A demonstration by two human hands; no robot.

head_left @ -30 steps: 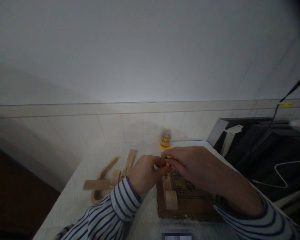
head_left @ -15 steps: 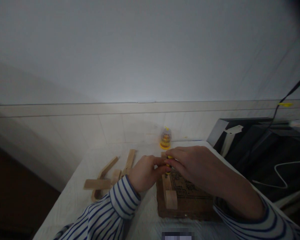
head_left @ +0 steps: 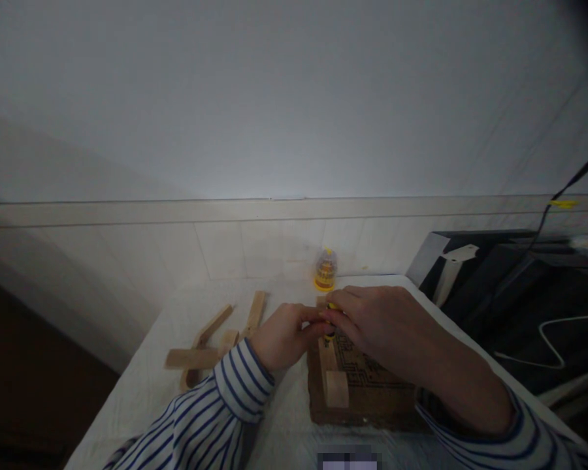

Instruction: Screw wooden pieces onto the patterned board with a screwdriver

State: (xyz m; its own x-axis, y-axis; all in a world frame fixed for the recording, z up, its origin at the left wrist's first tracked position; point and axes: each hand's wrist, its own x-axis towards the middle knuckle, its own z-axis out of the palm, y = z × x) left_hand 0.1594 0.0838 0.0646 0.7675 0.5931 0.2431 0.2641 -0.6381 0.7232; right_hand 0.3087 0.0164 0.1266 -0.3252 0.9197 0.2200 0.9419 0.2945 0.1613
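Pinching a yellow-and-black screwdriver (head_left: 329, 337), the right hand (head_left: 375, 320) grips its top while the left hand (head_left: 285, 334) closes fingertips around it lower down — all over 1 wooden strip (head_left: 328, 359) lying on a brown board (head_left: 377, 406).

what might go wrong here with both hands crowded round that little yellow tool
The yellow tool could slip and catch the left hand, whose fingers are right beside those of the right hand.

The wooden strip lies near the left edge of the dark board, so a hard push might shift it.

The yellow-based container stands just beyond the hands; a forward jerk might knock it.
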